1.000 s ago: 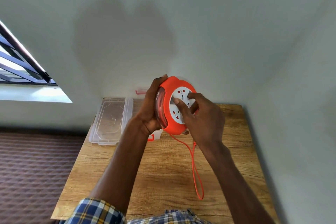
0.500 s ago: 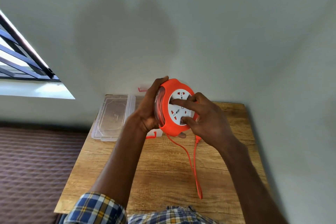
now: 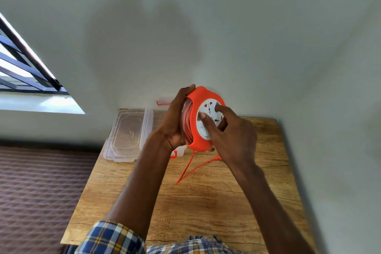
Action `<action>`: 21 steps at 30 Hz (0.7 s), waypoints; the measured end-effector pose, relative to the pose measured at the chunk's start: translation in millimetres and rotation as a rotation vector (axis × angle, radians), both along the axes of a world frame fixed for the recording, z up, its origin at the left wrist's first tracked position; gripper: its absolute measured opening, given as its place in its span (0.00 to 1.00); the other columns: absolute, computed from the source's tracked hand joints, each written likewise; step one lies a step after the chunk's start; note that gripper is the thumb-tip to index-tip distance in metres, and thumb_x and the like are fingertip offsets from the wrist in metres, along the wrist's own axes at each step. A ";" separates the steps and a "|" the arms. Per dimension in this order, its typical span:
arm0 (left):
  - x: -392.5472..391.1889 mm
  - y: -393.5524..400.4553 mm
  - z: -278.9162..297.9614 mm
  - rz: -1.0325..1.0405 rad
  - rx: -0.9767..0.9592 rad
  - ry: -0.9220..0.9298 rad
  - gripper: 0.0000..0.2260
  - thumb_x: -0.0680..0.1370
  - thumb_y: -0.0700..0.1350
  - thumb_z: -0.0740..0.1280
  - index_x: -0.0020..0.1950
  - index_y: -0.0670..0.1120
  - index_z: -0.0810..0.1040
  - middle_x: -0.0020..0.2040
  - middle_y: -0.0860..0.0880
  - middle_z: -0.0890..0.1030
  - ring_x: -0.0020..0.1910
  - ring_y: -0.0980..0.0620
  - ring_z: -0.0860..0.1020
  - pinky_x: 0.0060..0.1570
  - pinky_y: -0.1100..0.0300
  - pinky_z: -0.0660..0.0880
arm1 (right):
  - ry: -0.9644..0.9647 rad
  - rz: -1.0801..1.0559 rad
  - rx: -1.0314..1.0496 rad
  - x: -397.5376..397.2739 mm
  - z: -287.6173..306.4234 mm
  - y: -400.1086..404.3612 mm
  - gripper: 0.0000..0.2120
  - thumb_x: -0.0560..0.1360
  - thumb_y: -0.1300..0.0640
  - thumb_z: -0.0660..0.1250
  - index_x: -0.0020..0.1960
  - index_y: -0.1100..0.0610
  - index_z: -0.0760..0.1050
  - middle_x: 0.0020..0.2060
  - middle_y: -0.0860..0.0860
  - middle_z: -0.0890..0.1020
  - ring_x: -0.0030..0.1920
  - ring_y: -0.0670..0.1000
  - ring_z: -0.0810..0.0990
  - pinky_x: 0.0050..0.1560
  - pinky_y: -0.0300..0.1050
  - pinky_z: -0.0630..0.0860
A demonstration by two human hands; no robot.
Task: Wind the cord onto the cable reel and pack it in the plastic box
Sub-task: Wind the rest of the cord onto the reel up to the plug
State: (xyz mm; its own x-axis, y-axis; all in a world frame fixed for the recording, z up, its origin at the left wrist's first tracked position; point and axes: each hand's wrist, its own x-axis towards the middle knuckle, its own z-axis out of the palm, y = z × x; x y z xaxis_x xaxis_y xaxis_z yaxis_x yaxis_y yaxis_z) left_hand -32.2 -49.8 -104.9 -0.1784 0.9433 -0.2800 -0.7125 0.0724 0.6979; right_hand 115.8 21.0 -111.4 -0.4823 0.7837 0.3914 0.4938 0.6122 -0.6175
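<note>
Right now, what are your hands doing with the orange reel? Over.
Left hand grips cable reel by its rim. Right hand fingers on white socket face. Loose cord trails on table. Plastic box behind, mostly hidden.

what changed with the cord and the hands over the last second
The loose cord on the table got shorter, its loop drawn up toward the cable reel. The right hand shifted its fingers round the white socket face. The left hand still grips the reel's rim; the clear lid stayed put.
</note>
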 end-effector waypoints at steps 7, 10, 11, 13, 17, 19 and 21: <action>-13.2 -5.9 0.2 -0.068 -0.036 -0.050 0.30 0.79 0.69 0.64 0.64 0.45 0.85 0.60 0.41 0.85 0.56 0.40 0.83 0.63 0.41 0.77 | -0.151 0.463 0.076 21.6 2.5 23.8 0.26 0.78 0.57 0.73 0.72 0.38 0.73 0.69 0.48 0.75 0.66 0.51 0.71 0.56 0.48 0.77; -12.5 -5.9 1.8 -0.091 -0.064 -0.018 0.30 0.78 0.69 0.66 0.64 0.45 0.85 0.59 0.41 0.85 0.55 0.40 0.84 0.61 0.42 0.78 | -0.176 0.462 0.075 20.3 2.3 23.9 0.27 0.76 0.57 0.75 0.71 0.37 0.75 0.64 0.47 0.76 0.63 0.49 0.71 0.52 0.44 0.75; -11.6 -6.2 3.1 -0.100 -0.061 -0.013 0.30 0.78 0.69 0.67 0.63 0.45 0.86 0.58 0.41 0.86 0.54 0.40 0.84 0.60 0.43 0.80 | -0.176 0.442 0.087 19.8 3.2 24.5 0.27 0.75 0.56 0.76 0.70 0.37 0.76 0.61 0.46 0.77 0.60 0.48 0.71 0.50 0.43 0.75; -9.8 -6.1 4.4 -0.095 -0.052 -0.001 0.28 0.78 0.68 0.66 0.61 0.46 0.87 0.56 0.42 0.87 0.52 0.41 0.86 0.56 0.45 0.82 | -0.178 0.400 0.105 19.6 4.2 23.9 0.28 0.73 0.54 0.78 0.69 0.36 0.77 0.56 0.43 0.79 0.56 0.46 0.71 0.46 0.41 0.73; -4.8 -1.6 7.7 -0.029 -0.020 0.024 0.25 0.80 0.64 0.66 0.60 0.45 0.86 0.55 0.41 0.86 0.52 0.41 0.86 0.55 0.47 0.83 | -0.047 0.258 -0.029 16.4 6.3 13.6 0.32 0.66 0.36 0.76 0.69 0.28 0.72 0.50 0.37 0.83 0.49 0.40 0.79 0.44 0.37 0.77; -4.1 -0.5 9.8 -0.034 -0.012 0.026 0.25 0.79 0.64 0.67 0.59 0.44 0.86 0.54 0.40 0.86 0.51 0.41 0.86 0.54 0.47 0.83 | 0.035 0.160 -0.116 11.7 7.8 5.2 0.34 0.61 0.28 0.72 0.66 0.23 0.67 0.41 0.33 0.81 0.44 0.35 0.80 0.42 0.34 0.78; -5.5 -0.8 9.8 -0.031 -0.020 0.032 0.25 0.79 0.64 0.67 0.60 0.44 0.86 0.54 0.40 0.86 0.51 0.41 0.85 0.54 0.46 0.83 | 0.074 0.104 -0.161 7.8 7.2 -0.7 0.35 0.60 0.26 0.70 0.66 0.24 0.67 0.37 0.32 0.79 0.41 0.35 0.81 0.40 0.37 0.80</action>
